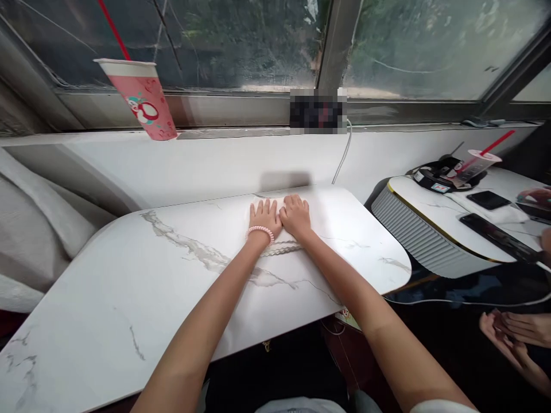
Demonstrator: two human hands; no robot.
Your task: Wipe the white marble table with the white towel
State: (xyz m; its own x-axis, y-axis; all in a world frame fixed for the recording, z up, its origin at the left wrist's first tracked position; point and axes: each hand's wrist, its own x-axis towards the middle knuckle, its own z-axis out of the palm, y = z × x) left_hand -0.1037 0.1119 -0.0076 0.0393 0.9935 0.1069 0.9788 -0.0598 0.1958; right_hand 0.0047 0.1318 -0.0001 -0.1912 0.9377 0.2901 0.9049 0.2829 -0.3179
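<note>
1. Lace-edged cloth (284,248) is being pressed against a marbled white table (172,310) at the centre of the frame, much of it being covered by two hands.
2. At the upper left, a pink cup (148,109) with a red straw is being supported by the window ledge (232,133).
3. Just left of centre, the left hand (264,217) is being held flat on the cloth, fingers spread, nothing being gripped; a pink coiled band (262,230) is being worn at its wrist.
4. Just beside it, the right hand (296,217) is being held with fingers bent and close; whether cloth is being gripped cannot be told.
5. At the right, a black tray (447,179) and a dark phone (488,200) are being borne by a second table (413,192).
6. At the lower right, another person's hands (527,328) are being held close together.
</note>
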